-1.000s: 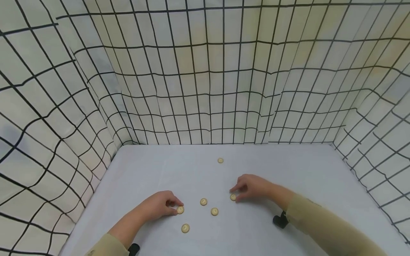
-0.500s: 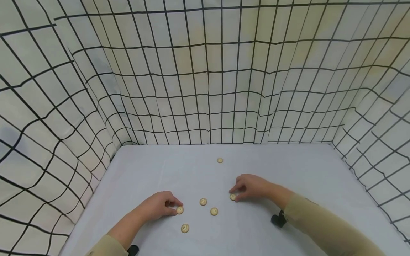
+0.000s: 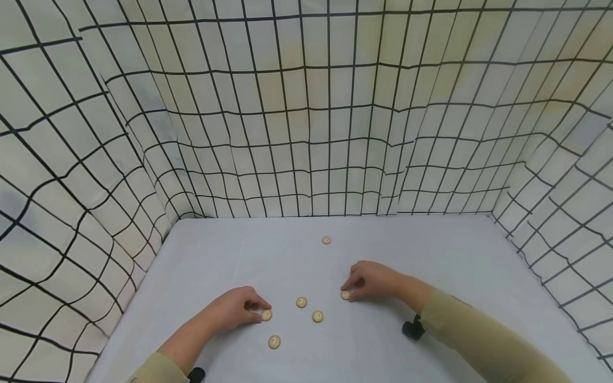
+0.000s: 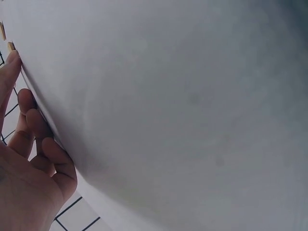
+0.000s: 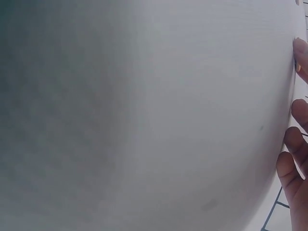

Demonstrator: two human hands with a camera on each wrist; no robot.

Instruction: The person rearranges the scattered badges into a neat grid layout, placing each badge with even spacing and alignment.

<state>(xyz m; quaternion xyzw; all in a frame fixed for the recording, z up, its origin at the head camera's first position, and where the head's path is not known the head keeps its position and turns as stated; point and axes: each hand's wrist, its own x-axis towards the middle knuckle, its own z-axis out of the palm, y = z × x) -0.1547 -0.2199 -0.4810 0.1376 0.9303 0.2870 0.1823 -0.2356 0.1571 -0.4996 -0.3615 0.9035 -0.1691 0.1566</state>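
In the head view, several round, pale wooden-looking buttons lie on a white-covered table. My left hand (image 3: 235, 308) pinches one button (image 3: 266, 315) by its edges, between thumb and index finger, at the table surface. Further right, my right hand (image 3: 375, 279) has thumb and index finger at opposite edges of another button (image 3: 345, 294), which lies flat. In the left wrist view, the other fingers of the left hand (image 4: 33, 163) are curled near the cloth. Part of the right hand (image 5: 296, 154) shows at the edge of the right wrist view; its grip is barely visible there.
Between the hands lie two buttons, one (image 3: 301, 302) slightly left of the other (image 3: 318, 316). A nearer button (image 3: 274, 341) lies below the left hand, and a far one (image 3: 326, 240) towards the back. White walls with a black grid (image 3: 308, 141) enclose the table (image 3: 230, 239).
The head view has shifted slightly, so everything appears a little further left. Right thumb and index finger seem marginally closer on their button. Otherwise hands and buttons hold their places.
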